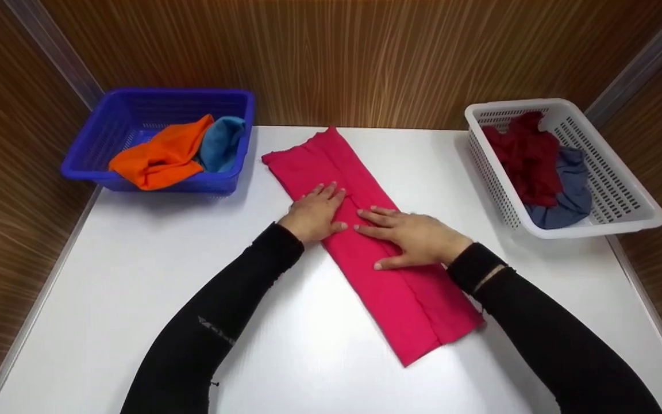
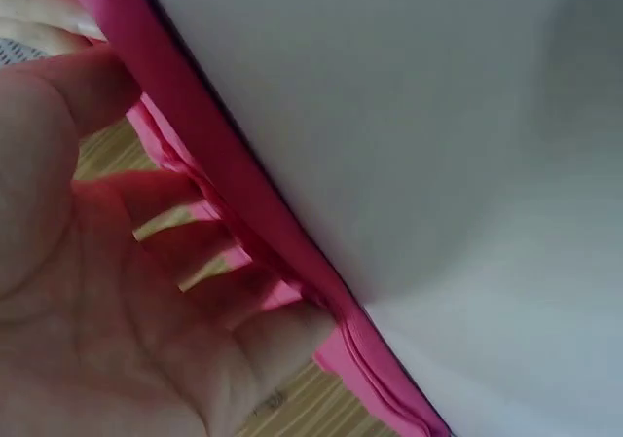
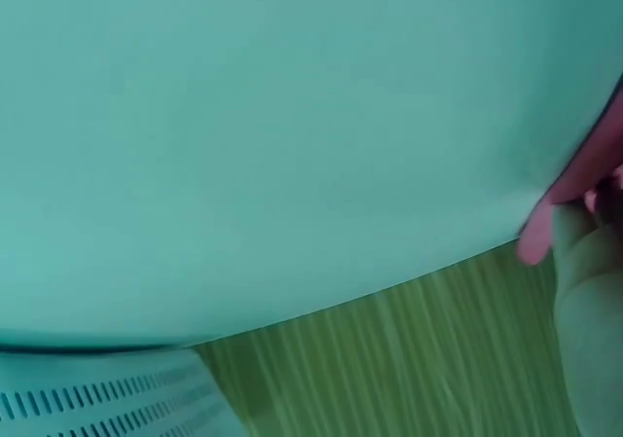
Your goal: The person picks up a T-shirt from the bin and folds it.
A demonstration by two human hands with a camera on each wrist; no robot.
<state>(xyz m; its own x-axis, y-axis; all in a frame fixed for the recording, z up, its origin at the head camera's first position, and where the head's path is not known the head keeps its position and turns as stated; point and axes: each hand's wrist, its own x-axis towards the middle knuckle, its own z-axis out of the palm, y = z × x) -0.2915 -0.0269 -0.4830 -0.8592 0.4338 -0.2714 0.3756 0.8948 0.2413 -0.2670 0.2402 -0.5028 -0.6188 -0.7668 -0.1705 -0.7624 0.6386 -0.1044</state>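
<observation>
A pink cloth (image 1: 383,287), folded into a long strip, lies slantwise across the white table (image 1: 193,287). A lengthwise edge of the fold runs down its upper face. My left hand (image 1: 315,214) rests on the strip's left side, with its fingers straight and pointing away. From the right, my right hand (image 1: 414,236) lies across the cloth with spread fingers, their tips near the fold edge. In the left wrist view, the palm (image 2: 127,301) shows beside the cloth's rim. Only part of the right hand (image 3: 589,310) appears in the right wrist view.
At the back left stands a blue basket (image 1: 158,96) with an orange cloth (image 1: 164,152) and a teal cloth (image 1: 222,144). A white basket (image 1: 612,221) at the back right holds a dark red cloth (image 1: 526,158) and a grey-blue cloth (image 1: 572,190). Wood-grained panels (image 1: 365,63) surround the table.
</observation>
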